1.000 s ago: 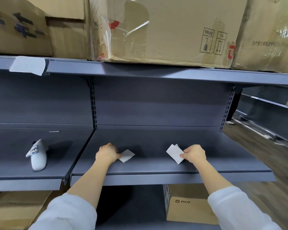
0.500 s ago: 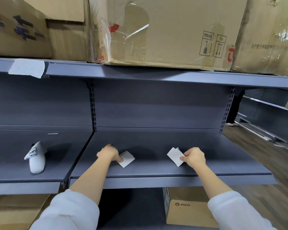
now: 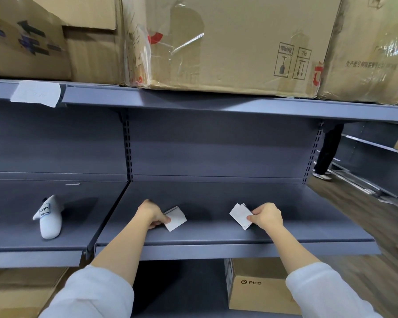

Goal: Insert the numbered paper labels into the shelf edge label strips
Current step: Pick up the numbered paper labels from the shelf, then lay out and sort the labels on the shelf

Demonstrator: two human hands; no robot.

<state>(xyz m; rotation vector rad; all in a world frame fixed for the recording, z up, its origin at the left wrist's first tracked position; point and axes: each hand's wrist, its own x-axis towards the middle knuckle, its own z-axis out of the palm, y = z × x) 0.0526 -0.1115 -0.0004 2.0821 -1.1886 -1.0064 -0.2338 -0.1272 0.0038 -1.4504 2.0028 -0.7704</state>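
Observation:
My left hand [image 3: 151, 214] pinches a small stack of white paper labels [image 3: 176, 219] just above the grey middle shelf [image 3: 216, 235]. My right hand [image 3: 268, 216] pinches a second small fan of white labels [image 3: 239, 214] a little to the right. Both hands are over the shelf board, behind its front edge strip [image 3: 234, 251]. The upper shelf's edge strip [image 3: 193, 102] runs across the view; one white label [image 3: 36, 94] hangs from it at the far left. The writing on the held labels is hidden from me.
Large cardboard boxes [image 3: 228, 42] sit on the upper shelf. A white shoe form [image 3: 48, 218] with a tag lies on the left shelf. A PICO box [image 3: 257, 285] stands below. A person's legs [image 3: 326, 152] are in the aisle at the right.
Both hands stayed over the middle shelf with their label stacks; the right hand's stack shifted slightly. The view tilted a little.

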